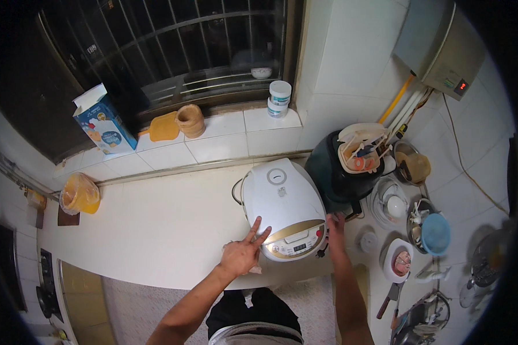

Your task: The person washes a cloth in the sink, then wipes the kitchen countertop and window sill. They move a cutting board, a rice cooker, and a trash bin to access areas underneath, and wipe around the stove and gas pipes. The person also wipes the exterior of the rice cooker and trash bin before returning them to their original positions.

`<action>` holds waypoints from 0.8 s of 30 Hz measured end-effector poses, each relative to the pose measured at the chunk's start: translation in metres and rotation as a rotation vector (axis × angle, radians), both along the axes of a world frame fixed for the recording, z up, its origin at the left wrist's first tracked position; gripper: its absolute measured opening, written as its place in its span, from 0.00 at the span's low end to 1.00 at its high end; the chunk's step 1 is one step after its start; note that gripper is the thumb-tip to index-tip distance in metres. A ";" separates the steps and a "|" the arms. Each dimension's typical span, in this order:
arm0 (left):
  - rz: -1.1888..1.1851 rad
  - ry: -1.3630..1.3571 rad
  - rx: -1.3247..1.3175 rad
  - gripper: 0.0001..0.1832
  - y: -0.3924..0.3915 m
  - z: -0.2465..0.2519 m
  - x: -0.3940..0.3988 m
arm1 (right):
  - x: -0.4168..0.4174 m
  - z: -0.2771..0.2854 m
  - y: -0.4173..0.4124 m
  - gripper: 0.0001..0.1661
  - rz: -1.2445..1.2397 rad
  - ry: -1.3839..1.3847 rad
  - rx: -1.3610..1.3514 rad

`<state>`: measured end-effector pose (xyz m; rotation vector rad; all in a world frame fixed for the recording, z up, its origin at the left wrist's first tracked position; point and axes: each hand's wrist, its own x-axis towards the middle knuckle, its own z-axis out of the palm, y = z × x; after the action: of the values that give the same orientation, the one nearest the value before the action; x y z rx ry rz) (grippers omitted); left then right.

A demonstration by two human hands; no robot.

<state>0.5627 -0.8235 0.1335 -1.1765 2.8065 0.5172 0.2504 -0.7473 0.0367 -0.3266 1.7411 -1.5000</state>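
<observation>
A white rice cooker (pixel 280 194) with a gold trim band and a front control panel stands on the white countertop (pixel 164 224). My left hand (pixel 244 254) is at its front left corner, index and middle fingers spread against the side; a crumpled pale cloth shows beneath the palm. At the cooker's right side is my right hand (pixel 336 224), its fingertips close to the casing and partly hard to make out. A black power plug (pixel 321 251) lies just below that hand. Behind the right hand stands a dark green air fryer (pixel 336 181) with a cream basket of small items on top.
Bowls, a blue plastic bowl (pixel 435 234), a white dish with raw meat (pixel 401 263) and a cleaver (pixel 390 297) crowd the right counter. A yellow container (pixel 81 194) stands far left. The tiled sill holds a blue carton (pixel 105 125), a wooden cup (pixel 190 121) and stacked white tubs (pixel 279 99).
</observation>
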 end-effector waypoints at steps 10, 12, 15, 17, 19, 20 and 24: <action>0.330 0.394 0.263 0.41 0.000 -0.014 0.014 | -0.035 0.007 -0.012 0.31 0.366 0.031 0.140; 0.633 0.622 0.366 0.42 0.009 -0.031 0.016 | -0.046 0.004 -0.026 0.23 0.293 0.135 0.041; 0.734 0.553 0.651 0.41 0.011 -0.028 0.000 | -0.065 0.010 -0.058 0.24 0.281 0.554 -0.075; 0.761 0.587 0.697 0.42 0.013 -0.021 0.004 | -0.028 0.078 -0.103 0.23 0.382 0.619 -0.262; 0.774 0.736 0.774 0.43 0.020 -0.039 0.002 | 0.007 0.137 -0.134 0.19 0.473 0.568 -0.394; 0.772 0.721 0.710 0.45 0.021 -0.045 0.001 | 0.029 0.168 -0.141 0.20 0.547 0.550 -0.490; 0.933 0.924 0.679 0.52 0.017 -0.059 0.010 | 0.071 0.238 -0.111 0.17 0.894 0.597 -0.590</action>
<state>0.5724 -0.8063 0.0741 -2.3487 1.8729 2.3013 0.3212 -0.8588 0.2743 -1.7397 1.1832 -1.2240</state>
